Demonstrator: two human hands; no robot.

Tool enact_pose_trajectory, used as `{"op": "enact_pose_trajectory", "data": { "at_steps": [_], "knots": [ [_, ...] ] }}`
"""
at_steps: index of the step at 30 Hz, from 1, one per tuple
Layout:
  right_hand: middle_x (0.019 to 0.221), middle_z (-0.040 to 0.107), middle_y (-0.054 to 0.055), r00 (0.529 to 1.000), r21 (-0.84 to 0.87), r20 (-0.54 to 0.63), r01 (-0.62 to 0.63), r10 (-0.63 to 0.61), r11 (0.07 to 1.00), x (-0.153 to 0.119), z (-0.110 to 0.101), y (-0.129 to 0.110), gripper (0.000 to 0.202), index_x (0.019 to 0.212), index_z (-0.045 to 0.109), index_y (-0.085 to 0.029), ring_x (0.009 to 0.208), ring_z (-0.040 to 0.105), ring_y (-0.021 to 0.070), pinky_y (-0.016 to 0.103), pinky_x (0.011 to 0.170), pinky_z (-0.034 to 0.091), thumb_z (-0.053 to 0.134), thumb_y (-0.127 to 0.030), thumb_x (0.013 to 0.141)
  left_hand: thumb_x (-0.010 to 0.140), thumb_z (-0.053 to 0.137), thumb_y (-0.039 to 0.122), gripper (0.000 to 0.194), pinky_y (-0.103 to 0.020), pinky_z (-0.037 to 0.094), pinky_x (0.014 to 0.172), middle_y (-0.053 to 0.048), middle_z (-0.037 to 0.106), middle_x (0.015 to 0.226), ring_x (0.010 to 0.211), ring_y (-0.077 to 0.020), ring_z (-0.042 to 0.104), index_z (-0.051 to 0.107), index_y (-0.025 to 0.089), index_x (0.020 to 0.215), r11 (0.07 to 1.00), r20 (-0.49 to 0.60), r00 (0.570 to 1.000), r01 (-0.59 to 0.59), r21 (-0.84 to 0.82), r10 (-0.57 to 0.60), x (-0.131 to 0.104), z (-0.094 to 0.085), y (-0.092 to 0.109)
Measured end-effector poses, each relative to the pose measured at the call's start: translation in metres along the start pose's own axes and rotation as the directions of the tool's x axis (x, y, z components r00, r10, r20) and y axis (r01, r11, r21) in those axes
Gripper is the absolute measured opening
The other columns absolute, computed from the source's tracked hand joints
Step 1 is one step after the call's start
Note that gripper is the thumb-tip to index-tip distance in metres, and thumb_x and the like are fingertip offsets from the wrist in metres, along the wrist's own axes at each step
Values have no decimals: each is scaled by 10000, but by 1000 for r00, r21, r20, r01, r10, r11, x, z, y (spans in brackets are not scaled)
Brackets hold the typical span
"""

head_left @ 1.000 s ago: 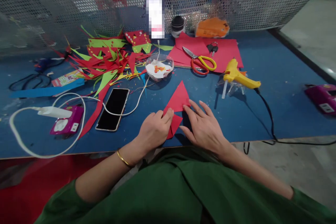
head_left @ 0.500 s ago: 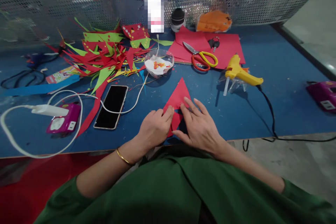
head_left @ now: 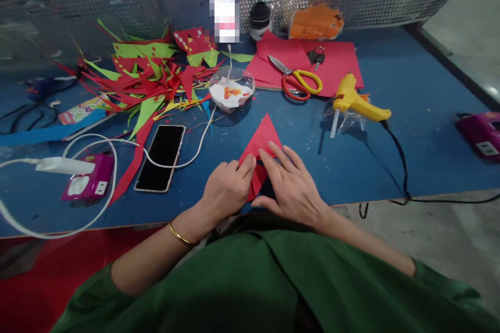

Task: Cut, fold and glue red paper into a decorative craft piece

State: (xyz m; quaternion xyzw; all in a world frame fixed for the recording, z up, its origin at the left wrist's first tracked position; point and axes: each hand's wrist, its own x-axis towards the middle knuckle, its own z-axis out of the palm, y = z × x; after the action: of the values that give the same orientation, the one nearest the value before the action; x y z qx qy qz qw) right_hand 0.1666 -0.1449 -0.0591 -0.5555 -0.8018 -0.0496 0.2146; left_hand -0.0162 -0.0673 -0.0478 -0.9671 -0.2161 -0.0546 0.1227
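Observation:
A folded red paper, pointed at its far end, lies on the blue table near its front edge. My left hand is closed, with its thumb and finger pressed together at the paper's left side. Across the paper's right side lies my right hand, its fingers stretched out and the thumb apart. Both hands cover part of the sheet, and a folded lower flap shows between them.
Beyond the hands are a clear bowl, scissors on red sheets, and a yellow glue gun. Leftward lie a phone with a white cable across it, a purple plug adapter and paper scraps.
My right fingers have slid slightly left and up over the red paper, toward my left hand. The left hand keeps its hold. The whole view has shifted a little.

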Motion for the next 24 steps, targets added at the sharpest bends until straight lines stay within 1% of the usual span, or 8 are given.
{"op": "enact_pose_trajectory", "data": {
  "at_steps": [2, 5, 7, 9, 12, 16, 19, 24],
  "knots": [
    [1411, 600, 253, 998, 38, 32, 51, -53, 998, 3, 6, -2, 902, 1389, 514, 88, 1400, 469, 384, 519, 1201, 295, 257, -683, 999, 991, 438, 206, 417, -385, 472, 612, -182, 696, 1291, 760, -239, 626, 621, 8, 1309, 1000, 14, 1000, 9, -4, -9, 0, 0, 0],
    [1412, 592, 268, 997, 45, 69, 38, -41, 998, 4, 9, -1, 916, 1406, 496, 94, 1380, 489, 400, 559, 1191, 296, 271, -692, 992, 995, 428, 206, 435, -393, 479, 635, -191, 676, 1324, 783, -241, 636, 597, 10, 1345, 1000, 23, 1000, 12, -22, -11, -1, 0, 0],
    [1438, 570, 267, 996, 66, 87, 20, -26, 998, 2, 8, 1, 921, 1432, 472, 79, 1398, 470, 396, 567, 1194, 288, 278, -703, 985, 1001, 413, 205, 443, -395, 477, 640, -196, 665, 1342, 790, -241, 641, 584, 14, 1362, 999, 20, 1000, 17, -33, -16, -2, 2, -1],
    [1469, 546, 253, 994, 104, 104, 12, -23, 995, 0, 5, 4, 913, 1457, 447, 56, 1427, 441, 371, 546, 1205, 281, 265, -705, 987, 1002, 407, 201, 442, -396, 475, 634, -194, 669, 1337, 786, -242, 642, 587, 14, 1359, 999, 8, 1000, 20, -42, -19, -2, 2, 0],
    [1496, 531, 223, 996, 143, 92, -8, -5, 990, -2, 1, 8, 884, 1472, 436, 27, 1458, 405, 336, 515, 1217, 275, 235, -691, 999, 989, 424, 181, 422, -400, 472, 624, -180, 685, 1318, 776, -244, 642, 612, 20, 1331, 999, -25, 999, 21, -44, -22, -2, 4, 0],
    [1456, 560, 251, 997, 83, 75, 4, -10, 997, -2, 2, 9, 905, 1426, 479, 68, 1434, 432, 363, 522, 1213, 272, 257, -696, 994, 982, 432, 177, 406, -394, 472, 634, -183, 696, 1299, 780, -243, 653, 636, 23, 1297, 998, -72, 997, 25, -49, -29, -3, 5, 1],
    [1442, 568, 261, 997, 32, 73, 31, -34, 999, -2, 4, 6, 912, 1412, 492, 81, 1424, 443, 375, 526, 1211, 269, 251, -693, 995, 989, 419, 195, 417, -385, 473, 646, -177, 705, 1282, 766, -235, 662, 628, 42, 1317, 997, -101, 993, 51, -61, -57, -3, 7, 0],
    [1444, 570, 252, 997, 6, 66, 43, -43, 999, -1, 5, 4, 905, 1414, 489, 80, 1422, 443, 377, 533, 1203, 273, 252, -687, 998, 1013, 391, 222, 432, -380, 460, 636, -206, 708, 1251, 749, -232, 676, 603, 47, 1346, 997, -65, 997, 34, -71, -38, -1, 8, -1]
  ]
}}
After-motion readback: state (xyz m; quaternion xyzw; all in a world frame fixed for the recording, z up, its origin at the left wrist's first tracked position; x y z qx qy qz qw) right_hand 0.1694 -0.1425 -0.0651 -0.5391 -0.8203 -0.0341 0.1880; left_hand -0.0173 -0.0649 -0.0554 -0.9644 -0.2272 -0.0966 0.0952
